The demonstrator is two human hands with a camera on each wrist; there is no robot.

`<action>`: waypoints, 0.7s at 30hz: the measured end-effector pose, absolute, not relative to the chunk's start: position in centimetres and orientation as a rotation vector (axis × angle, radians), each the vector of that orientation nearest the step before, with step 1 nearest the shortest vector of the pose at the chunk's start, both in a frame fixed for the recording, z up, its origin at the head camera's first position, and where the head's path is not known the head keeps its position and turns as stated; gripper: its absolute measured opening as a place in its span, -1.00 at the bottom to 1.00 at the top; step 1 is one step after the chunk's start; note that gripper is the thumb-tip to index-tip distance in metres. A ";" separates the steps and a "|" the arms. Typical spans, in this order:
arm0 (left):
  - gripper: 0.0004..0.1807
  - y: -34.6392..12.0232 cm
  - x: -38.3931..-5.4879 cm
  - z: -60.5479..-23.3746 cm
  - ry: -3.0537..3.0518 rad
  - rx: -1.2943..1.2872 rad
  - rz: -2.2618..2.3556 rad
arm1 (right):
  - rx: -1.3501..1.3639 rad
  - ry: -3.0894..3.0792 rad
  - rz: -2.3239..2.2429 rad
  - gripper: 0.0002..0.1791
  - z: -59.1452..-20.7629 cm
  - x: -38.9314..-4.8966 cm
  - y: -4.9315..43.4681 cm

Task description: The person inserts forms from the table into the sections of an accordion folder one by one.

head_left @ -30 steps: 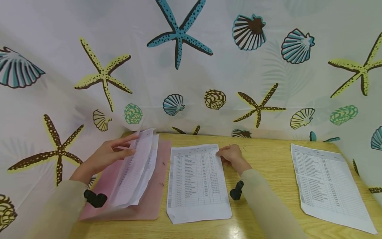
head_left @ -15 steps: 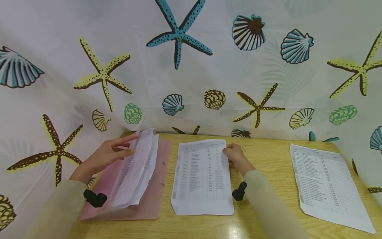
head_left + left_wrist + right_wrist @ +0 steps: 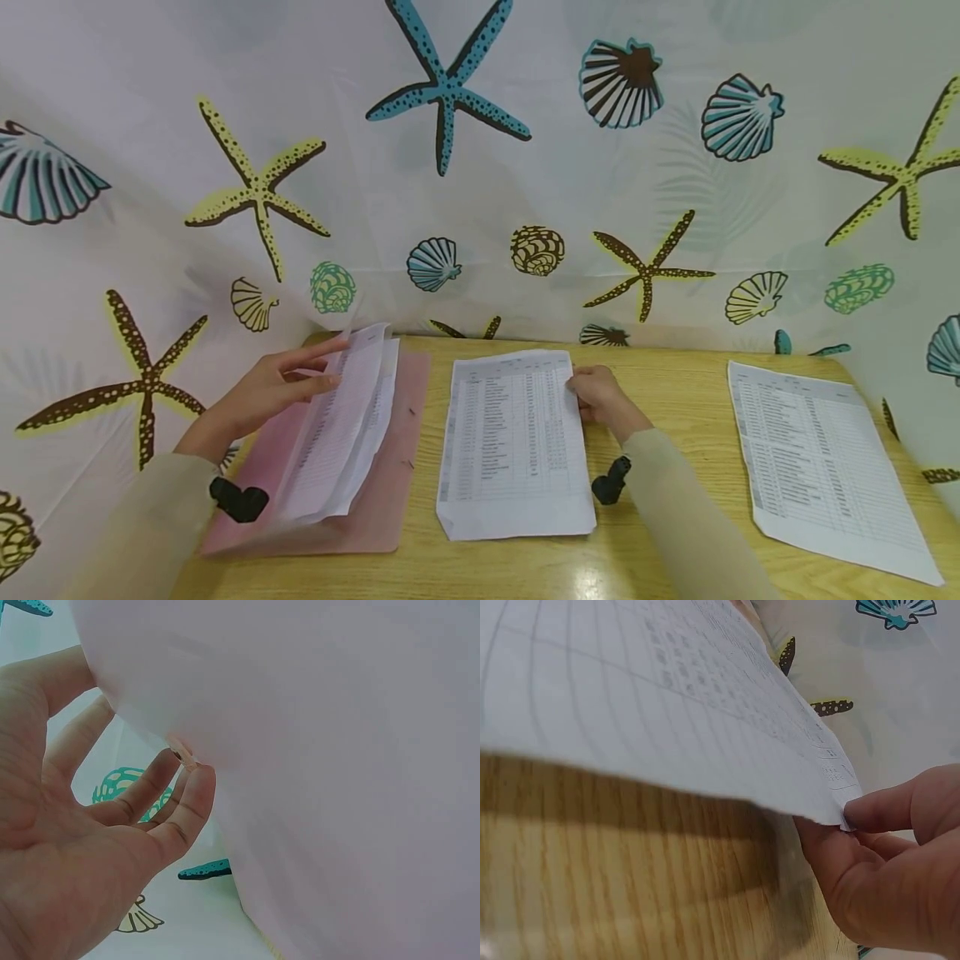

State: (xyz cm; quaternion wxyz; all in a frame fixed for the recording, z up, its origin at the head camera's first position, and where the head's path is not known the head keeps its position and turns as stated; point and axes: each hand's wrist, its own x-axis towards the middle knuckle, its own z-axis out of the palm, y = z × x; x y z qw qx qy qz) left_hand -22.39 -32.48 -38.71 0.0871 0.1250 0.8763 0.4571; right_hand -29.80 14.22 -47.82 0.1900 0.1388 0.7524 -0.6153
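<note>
At the left, a pink folder point(image 3: 393, 492) lies spread on the wooden table. My left hand point(image 3: 273, 387) holds up several printed sheets point(image 3: 333, 442) in it by their upper left edge. Close up, its fingertips meet the edge of a pale pinkish sheet point(image 3: 322, 750) in the left wrist view. Just right of the folder, a printed list sheet point(image 3: 513, 450) is gripped near its upper right corner by my right hand point(image 3: 603, 396). The right wrist view shows thumb point(image 3: 885, 810) above and fingers below that paper point(image 3: 705, 761), whose near edge is lifted off the wood.
Another printed sheet point(image 3: 828, 475) lies flat at the table's right side. Bare wood of the table point(image 3: 675, 417) shows between it and my right arm. A white curtain point(image 3: 480, 200) with starfish and shell prints stands behind the table and along both sides.
My right hand has shifted the list sheet a little to the right and slightly away from me. The left hand and the raised sheets have stayed in place.
</note>
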 end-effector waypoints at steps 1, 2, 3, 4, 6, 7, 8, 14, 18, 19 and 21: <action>-0.29 -32.5 -22.4 -38.7 2.610 0.371 1.362 | 0.386 2.109 -1.736 -0.49 -47.8 -29.8 14.3; -0.29 -32.5 -22.4 -38.7 2.611 0.370 1.362 | 0.382 2.103 -1.744 -0.50 -47.9 -29.8 14.4; -0.29 -32.5 -22.4 -38.7 2.611 0.369 1.363 | 0.375 2.095 -1.755 -0.51 -48.0 -29.8 14.5; -0.29 -32.5 -22.4 -38.8 2.611 0.367 1.365 | 0.367 2.089 -1.765 -0.52 -48.0 -29.8 14.6; -0.29 -32.5 -22.5 -38.8 2.615 0.374 1.361 | 0.349 2.077 -1.782 -0.52 -48.0 -29.8 14.7; -0.30 -32.5 -22.5 -38.9 2.619 0.379 1.359 | 0.343 2.072 -1.787 -0.52 -48.0 -29.8 14.8; -0.30 -32.5 -22.5 -38.9 2.619 0.379 1.359 | 0.339 2.066 -1.794 -0.53 -48.0 -29.8 14.8; -0.30 -32.4 -22.5 -38.8 2.617 0.377 1.368 | 0.334 2.048 -1.809 -0.53 -47.7 -29.9 14.9; -0.29 -32.3 -22.5 -38.7 2.610 0.383 1.376 | 0.337 2.058 -1.804 -0.52 -47.5 -30.0 14.7; -0.29 -32.3 -22.5 -38.7 2.607 0.381 1.377 | 0.333 2.056 -1.808 -0.52 -47.4 -30.0 14.7; -0.29 -32.3 -22.5 -38.7 2.606 0.386 1.375 | 0.320 2.055 -1.818 -0.52 -47.3 -30.0 14.5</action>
